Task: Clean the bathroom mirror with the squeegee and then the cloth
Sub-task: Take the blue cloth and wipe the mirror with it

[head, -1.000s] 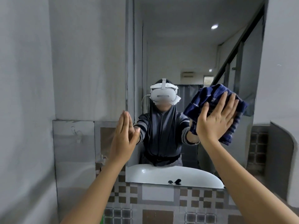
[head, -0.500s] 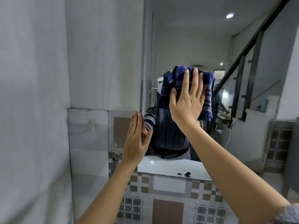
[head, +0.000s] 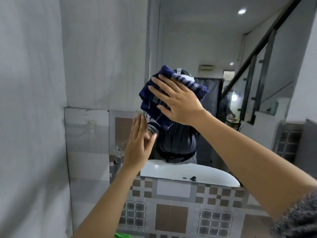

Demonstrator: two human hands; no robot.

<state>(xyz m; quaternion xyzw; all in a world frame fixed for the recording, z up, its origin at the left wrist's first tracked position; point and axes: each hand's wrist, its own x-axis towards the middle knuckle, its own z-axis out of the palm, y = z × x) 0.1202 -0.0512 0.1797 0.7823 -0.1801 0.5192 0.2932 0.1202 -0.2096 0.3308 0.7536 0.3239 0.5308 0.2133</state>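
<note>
Right hand flat, fingers spread, pressing folded navy striped cloth on wall mirror, now lower and further left, left hand open, still against the glass

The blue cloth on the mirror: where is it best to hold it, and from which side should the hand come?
Press on the broad folded face of the blue cloth, coming straight from the front, as the right hand does with its flat palm. The cloth lies flat against the mirror, so no edge stands free for a pinching grip. The left hand rests open at the mirror's left edge.
</note>
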